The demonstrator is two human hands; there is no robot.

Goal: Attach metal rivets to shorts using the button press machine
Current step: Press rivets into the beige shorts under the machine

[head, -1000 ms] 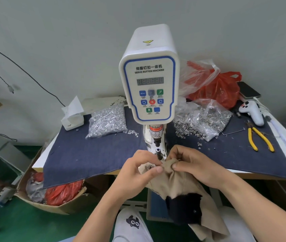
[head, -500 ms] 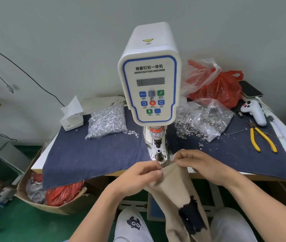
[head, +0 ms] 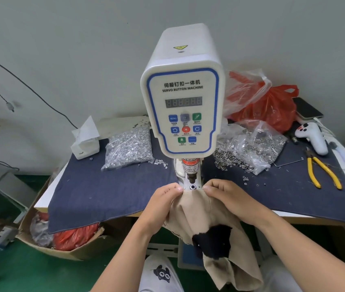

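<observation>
A white button machine [head: 183,106] stands at the middle of the counter [head: 108,192], which is covered with dark blue cloth. Its front panel carries a dark number display and a cluster of coloured buttons, and below the panel the press head hangs over a small round die [head: 192,187] on the white base. The tan shorts [head: 201,216] are held just in front of that die, their top edge stretched level between the two hands and touching the base; the rest of the cloth hangs down off the counter edge, with a black furry patch [head: 211,241] on it. The left hand [head: 163,204] pinches the left end of the top edge with curled fingers and thumb. The right hand [head: 228,197] pinches the right end in the same way, its fingers bent over the cloth. The die shows in the gap between the two thumbs. To the left of the machine lies a clear bag of silver rivets [head: 128,147], with a few loose ones beside it, and a white tissue box [head: 85,142] further left. To the right lies an open bag of ring-shaped metal parts [head: 249,146], some spilled onto the cloth, with a red plastic bag [head: 272,108] behind it. Yellow-handled pliers [head: 321,171], a white handheld device [head: 313,140] and a phone [head: 307,108] lie near the right edge. A cardboard box [head: 47,243] holding red plastic sits on the green floor at left.
</observation>
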